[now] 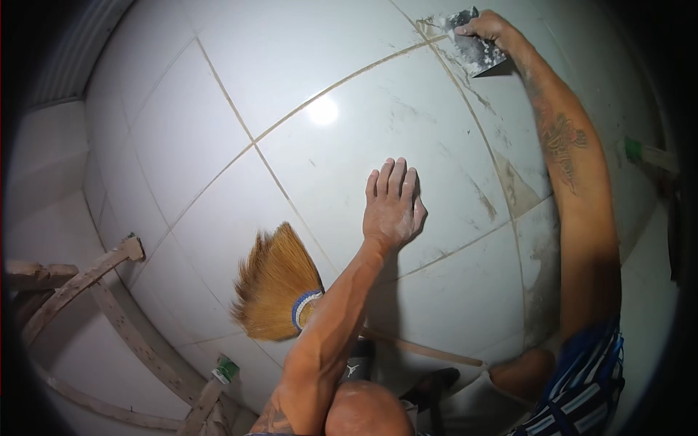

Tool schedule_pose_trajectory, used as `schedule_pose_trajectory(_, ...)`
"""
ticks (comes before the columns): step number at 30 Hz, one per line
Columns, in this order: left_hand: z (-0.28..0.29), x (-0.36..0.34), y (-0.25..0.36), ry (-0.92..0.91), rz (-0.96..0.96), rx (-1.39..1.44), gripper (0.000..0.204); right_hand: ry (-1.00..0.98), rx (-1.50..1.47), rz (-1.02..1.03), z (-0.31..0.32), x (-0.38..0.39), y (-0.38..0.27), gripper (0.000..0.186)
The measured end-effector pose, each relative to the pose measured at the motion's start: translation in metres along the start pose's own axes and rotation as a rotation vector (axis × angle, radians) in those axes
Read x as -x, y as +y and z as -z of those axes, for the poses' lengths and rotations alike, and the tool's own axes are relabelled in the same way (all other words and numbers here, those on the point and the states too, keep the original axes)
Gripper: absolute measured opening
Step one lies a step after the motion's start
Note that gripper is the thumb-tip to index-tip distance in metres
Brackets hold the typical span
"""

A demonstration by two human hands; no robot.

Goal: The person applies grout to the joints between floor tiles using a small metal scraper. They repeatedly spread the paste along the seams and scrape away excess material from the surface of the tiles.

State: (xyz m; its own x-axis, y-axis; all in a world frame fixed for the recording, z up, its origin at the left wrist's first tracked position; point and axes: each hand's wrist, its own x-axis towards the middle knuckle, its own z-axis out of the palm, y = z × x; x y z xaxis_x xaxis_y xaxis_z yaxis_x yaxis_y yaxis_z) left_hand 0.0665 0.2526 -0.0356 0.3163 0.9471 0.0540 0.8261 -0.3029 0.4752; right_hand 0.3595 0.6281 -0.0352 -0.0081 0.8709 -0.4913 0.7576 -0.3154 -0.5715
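My left hand (393, 207) lies flat on a large white floor tile (349, 152), fingers stretched out and dusted with white powder. It holds nothing. At the far right my right hand (488, 26) grips a dark, flat rectangular spreader (476, 49) smeared with white paste. The spreader is tilted against the floor, close to where several joint lines (435, 41) cross. Brownish joints run between the tiles, and grey smudges mark the surface around the right-hand joint (486, 138).
A straw broom (280, 287) lies left of my left forearm; a wooden stick (422, 346) shows beyond that arm. A worn wooden frame (138, 341) stands at lower left, with a green-wrapped leg end (226, 369). Another green-wrapped leg (634, 150) is at right. My knee (369, 410) is at the bottom.
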Motion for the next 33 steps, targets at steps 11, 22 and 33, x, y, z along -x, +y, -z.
schedule_pose_trajectory(11,0.0,0.0,0.0,-0.025,-0.009,-0.021,0.061,0.143,-0.004,0.14,-0.03,0.003,-0.015,0.044)
schedule_pose_trajectory(22,0.001,-0.001,0.007,-0.026,0.0,0.024,0.061,0.088,0.226,0.137,-0.003,0.046,-0.034,0.048)
schedule_pose_trajectory(33,-0.009,0.001,0.025,0.02,-0.054,0.083,0.063,0.071,0.101,0.214,-0.012,0.017,0.016,0.041)
